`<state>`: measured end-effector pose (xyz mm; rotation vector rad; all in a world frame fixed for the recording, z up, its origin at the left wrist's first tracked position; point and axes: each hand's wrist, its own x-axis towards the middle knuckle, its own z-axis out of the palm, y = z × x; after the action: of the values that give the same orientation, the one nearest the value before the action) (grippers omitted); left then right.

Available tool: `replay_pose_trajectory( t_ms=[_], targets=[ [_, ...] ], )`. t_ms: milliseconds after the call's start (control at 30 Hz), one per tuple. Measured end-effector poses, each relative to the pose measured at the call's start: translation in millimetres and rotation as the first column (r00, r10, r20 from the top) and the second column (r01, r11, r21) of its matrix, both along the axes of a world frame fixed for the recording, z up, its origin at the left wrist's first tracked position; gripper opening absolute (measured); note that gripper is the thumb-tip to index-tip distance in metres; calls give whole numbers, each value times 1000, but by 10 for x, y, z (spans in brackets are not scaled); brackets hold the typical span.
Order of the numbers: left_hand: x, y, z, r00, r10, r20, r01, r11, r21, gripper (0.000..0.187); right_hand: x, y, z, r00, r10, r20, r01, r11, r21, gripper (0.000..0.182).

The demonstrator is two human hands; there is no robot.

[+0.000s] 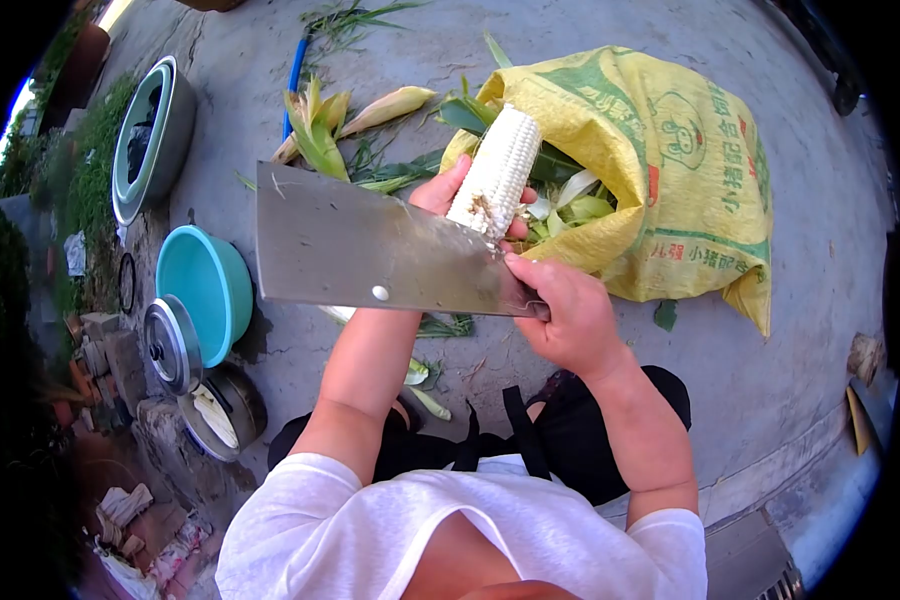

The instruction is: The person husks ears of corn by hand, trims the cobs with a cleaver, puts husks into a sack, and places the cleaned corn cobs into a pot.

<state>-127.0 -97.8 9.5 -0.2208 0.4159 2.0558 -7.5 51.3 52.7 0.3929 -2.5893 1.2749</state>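
Note:
A husked ear of white corn is gripped in my left hand, its fingers wrapped round it from behind. Brown, damaged kernels show at the ear's near end. My right hand is closed around the handle end of a cleaver, and the handle itself is hidden in the fist. The wide blade points left, and its upper edge meets the near end of the corn. Part of my left hand and wrist lies behind the blade. Just beyond the corn, a yellow woven sack lies with its mouth toward me, holding green husks.
Husks and an unpeeled ear lie on the concrete beyond the blade. To the left stand a turquoise basin, a metal pot holding corn, its lid, and another basin. A blue tube lies at the top.

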Motion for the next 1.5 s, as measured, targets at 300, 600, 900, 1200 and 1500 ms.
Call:
replay_pose_trajectory(
  t_ms=[300,600,900,1200,1500],
  targets=[
    [-27,-96,-58,996,-23,-92,16,997,-78,61,-32,-88,-72,999,7,50,-3,996,-85,51],
    [4,-131,-58,981,51,-185,-79,986,-148,62,-82,-165,-147,997,-42,59,47,996,-79,43],
    [-46,-82,-139,987,17,-160,-64,954,-294,61,-127,-155,-244,989,-48,137,64,992,-113,36],
    [-22,-18,-174,835,141,-532,-378,849,-368,55,-147,-171,-290,987,-94,127,106,990,-95,39],
    [6,48,-192,824,193,-532,-450,794,-409,52,-173,-179,-293,975,-154,160,170,981,-93,32]
  ],
)
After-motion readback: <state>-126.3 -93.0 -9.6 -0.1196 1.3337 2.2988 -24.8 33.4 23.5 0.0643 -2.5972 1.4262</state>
